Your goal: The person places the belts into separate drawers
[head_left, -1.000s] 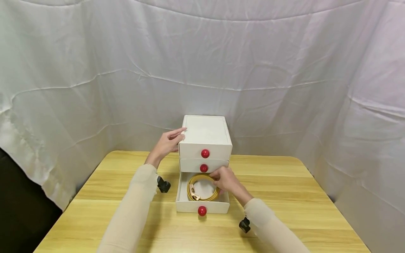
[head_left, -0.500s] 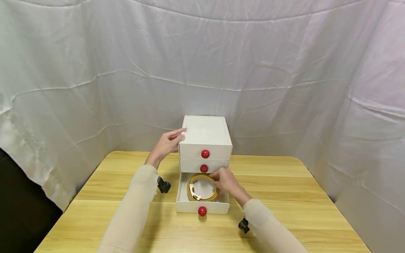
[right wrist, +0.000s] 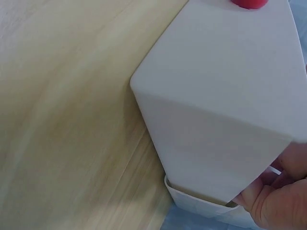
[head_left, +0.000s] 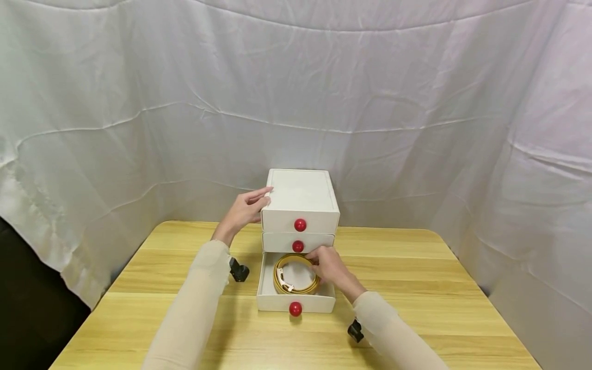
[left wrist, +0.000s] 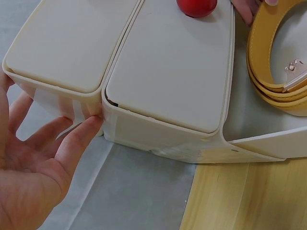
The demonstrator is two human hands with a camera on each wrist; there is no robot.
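Note:
A white three-drawer cabinet [head_left: 300,198] with red knobs stands at the middle of the wooden table [head_left: 416,288]. Its bottom drawer [head_left: 296,302] is pulled out and holds a coiled yellow belt [head_left: 283,280] with a metal buckle. My left hand [head_left: 261,198] rests with straight fingers against the cabinet's left side [left wrist: 144,134]; in the left wrist view that hand [left wrist: 72,143] touches the wall between the upper drawers. My right hand [head_left: 315,258] reaches into the open drawer and holds the right part of the belt [left wrist: 268,72] with curled fingers. The right wrist view shows the drawer's outer corner [right wrist: 225,96].
White cloth [head_left: 139,103] hangs behind and on both sides of the table. Black wrist camera mounts [head_left: 239,270] sit on both forearms. Bare tabletop lies left, right and in front of the cabinet.
My right hand has shifted slightly left and back along the belt inside the drawer. The left hand, the cabinet and the drawer have not moved.

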